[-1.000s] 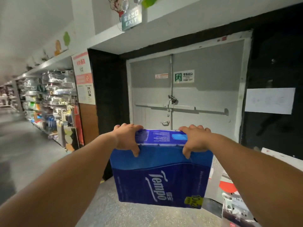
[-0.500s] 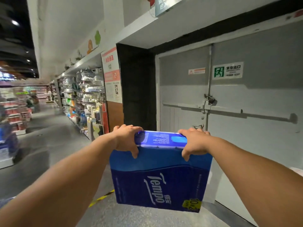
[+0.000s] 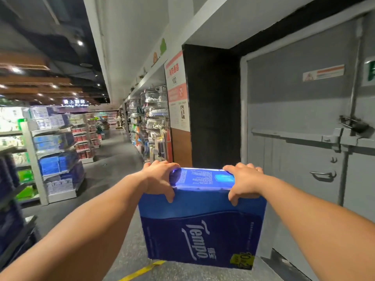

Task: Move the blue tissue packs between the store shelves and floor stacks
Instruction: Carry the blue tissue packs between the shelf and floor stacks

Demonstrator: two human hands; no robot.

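Observation:
I hold a large blue Tempo tissue pack (image 3: 200, 226) in the air in front of me, above the floor. My left hand (image 3: 159, 178) grips its top left corner and my right hand (image 3: 242, 182) grips its top right corner, thumbs on the near face. At the left, store shelves (image 3: 54, 157) carry more blue and white tissue packs.
A grey double fire door (image 3: 304, 138) with a push bar and padlock stands close on the right, beside a black pillar (image 3: 213, 106). A shelf wall of hanging goods (image 3: 150, 126) lines the aisle. A yellow floor line (image 3: 142, 271) runs below the pack. Dark packs (image 3: 8, 173) stand at far left.
The view has swung to the left: the door has slid to the right edge and the aisle and tissue shelves have come into sight. Both hands keep the same grip on the pack.

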